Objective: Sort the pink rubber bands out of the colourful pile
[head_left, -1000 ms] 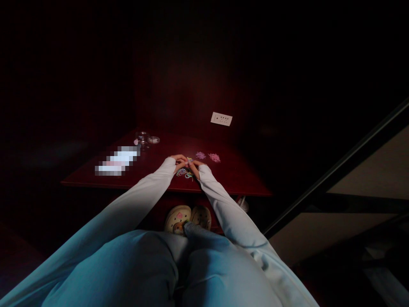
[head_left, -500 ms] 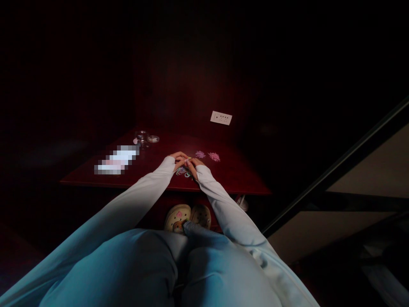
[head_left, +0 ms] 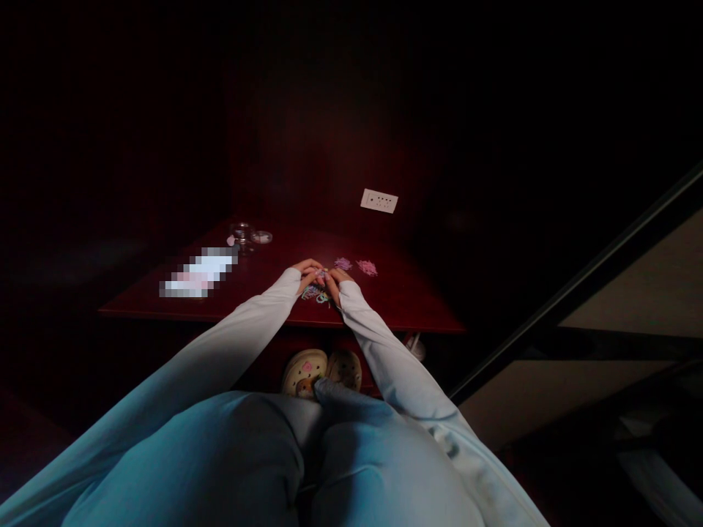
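Observation:
My left hand (head_left: pixel 307 273) and my right hand (head_left: pixel 336 281) meet fingertip to fingertip just above the dark red tabletop (head_left: pixel 269 307). Both sets of fingers are pinched together; whatever they hold is too small to make out. Under and just in front of the hands lies a mixed heap of small coloured loops (head_left: pixel 318 295), looking like little rubber bands, partly covered by the fingers. Past my right hand are two sorted heaps, a purple heap (head_left: pixel 343 263) and a pink heap (head_left: pixel 367 268) of similar thin pieces.
At the back left stands a clear jar (head_left: pixel 242 238) beside a round clear lid (head_left: pixel 262 237). A bright blurred-out rectangle (head_left: pixel 201 272) lies at the left. A white wall socket (head_left: pixel 379 200) is behind. Below the table edge are clogs (head_left: pixel 304 369) on my feet.
My hands have stayed over the mixed heap, with the fingers shifting slightly. A yellow bit seen at the fingertips earlier is now less visible. The view has moved very little.

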Demonstrator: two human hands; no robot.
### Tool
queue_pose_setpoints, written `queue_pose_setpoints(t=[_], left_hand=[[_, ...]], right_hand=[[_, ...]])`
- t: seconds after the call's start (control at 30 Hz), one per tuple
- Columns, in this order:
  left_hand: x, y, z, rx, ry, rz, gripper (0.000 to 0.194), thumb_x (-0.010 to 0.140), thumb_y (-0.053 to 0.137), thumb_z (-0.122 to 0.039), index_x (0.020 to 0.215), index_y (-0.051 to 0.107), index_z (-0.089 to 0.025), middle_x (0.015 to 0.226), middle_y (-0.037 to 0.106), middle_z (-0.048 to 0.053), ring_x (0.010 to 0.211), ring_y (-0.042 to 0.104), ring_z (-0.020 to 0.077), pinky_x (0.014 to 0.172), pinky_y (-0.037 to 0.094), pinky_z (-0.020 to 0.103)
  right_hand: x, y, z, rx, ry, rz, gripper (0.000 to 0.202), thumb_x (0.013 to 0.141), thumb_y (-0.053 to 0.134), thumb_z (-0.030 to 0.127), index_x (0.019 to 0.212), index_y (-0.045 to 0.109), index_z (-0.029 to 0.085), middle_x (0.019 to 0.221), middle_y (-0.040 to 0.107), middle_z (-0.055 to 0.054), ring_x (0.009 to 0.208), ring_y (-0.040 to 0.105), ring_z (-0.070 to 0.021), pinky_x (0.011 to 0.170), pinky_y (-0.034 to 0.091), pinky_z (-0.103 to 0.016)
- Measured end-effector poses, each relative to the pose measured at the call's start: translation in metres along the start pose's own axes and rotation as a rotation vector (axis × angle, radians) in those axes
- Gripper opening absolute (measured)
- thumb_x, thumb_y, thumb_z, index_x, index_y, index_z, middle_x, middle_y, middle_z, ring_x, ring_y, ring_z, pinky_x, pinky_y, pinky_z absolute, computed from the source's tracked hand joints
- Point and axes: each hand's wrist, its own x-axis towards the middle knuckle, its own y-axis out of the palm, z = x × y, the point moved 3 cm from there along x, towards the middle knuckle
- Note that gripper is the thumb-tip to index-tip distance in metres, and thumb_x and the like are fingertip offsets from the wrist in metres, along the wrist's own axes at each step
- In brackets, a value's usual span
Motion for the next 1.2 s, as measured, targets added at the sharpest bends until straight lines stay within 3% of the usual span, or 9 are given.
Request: queue_pose_setpoints(t=[0.27,0.47,0.6,0.73,1.03,1.2], left_hand=[[-0.001,0.007,0.008,0.059,0.015,-0.161,0.041,0.087,0.061,-0.060,0.084,0.066,-0.020,0.066,0.072,0.004,0.062,0.067,0.0179,0.062,0.052,0.028],[-0.004,0.004,-0.003,0.302,0.030,-0.111,0.035,0.091,0.056,-0.051,0.078,0.070,-0.021,0.071,0.073,0.003,0.068,0.065,0.0189,0.069,0.052,0.028],[-0.011,0.005,-0.016,0.451,0.097,-0.059,0.031,0.092,0.054,-0.048,0.082,0.071,-0.024,0.071,0.073,0.002,0.077,0.065,0.0205,0.079,0.050,0.029],[-0.013,0.005,-0.024,0.505,0.125,-0.028,0.034,0.094,0.051,-0.047,0.077,0.070,-0.024,0.068,0.070,0.002,0.074,0.063,0.0211,0.079,0.049,0.030],[-0.013,0.006,-0.029,0.463,0.100,-0.096,0.043,0.097,0.046,-0.045,0.067,0.066,-0.022,0.065,0.069,0.005,0.069,0.062,0.0217,0.075,0.051,0.032],[-0.013,0.007,-0.027,0.360,0.047,-0.086,0.045,0.097,0.046,-0.053,0.071,0.066,-0.021,0.064,0.067,0.003,0.068,0.061,0.0200,0.074,0.050,0.031]], right_hand=[[0.001,-0.002,-0.009,0.055,0.026,-0.068,0.036,0.106,0.036,0.044,0.086,0.058,0.023,0.088,0.061,-0.005,0.085,0.054,-0.0195,0.085,0.045,-0.031],[0.001,-0.003,-0.008,0.141,0.057,-0.118,0.041,0.104,0.037,0.051,0.088,0.061,0.023,0.088,0.063,-0.006,0.085,0.056,-0.0203,0.086,0.047,-0.032],[-0.001,-0.001,-0.004,0.202,0.095,-0.090,0.045,0.103,0.035,0.056,0.085,0.060,0.023,0.082,0.062,-0.004,0.080,0.057,-0.0190,0.080,0.048,-0.030],[-0.003,-0.002,0.000,0.220,0.122,-0.064,0.050,0.102,0.035,0.061,0.079,0.060,0.023,0.081,0.064,-0.004,0.080,0.059,-0.0186,0.078,0.050,-0.030],[-0.001,-0.004,0.000,0.271,0.169,-0.076,0.057,0.099,0.036,0.068,0.081,0.063,0.021,0.082,0.066,-0.006,0.085,0.062,-0.0202,0.082,0.051,-0.032],[-0.001,0.000,-0.011,0.313,0.279,-0.142,0.068,0.094,0.031,0.079,0.083,0.064,0.021,0.075,0.062,-0.004,0.078,0.060,-0.0194,0.075,0.051,-0.031]])
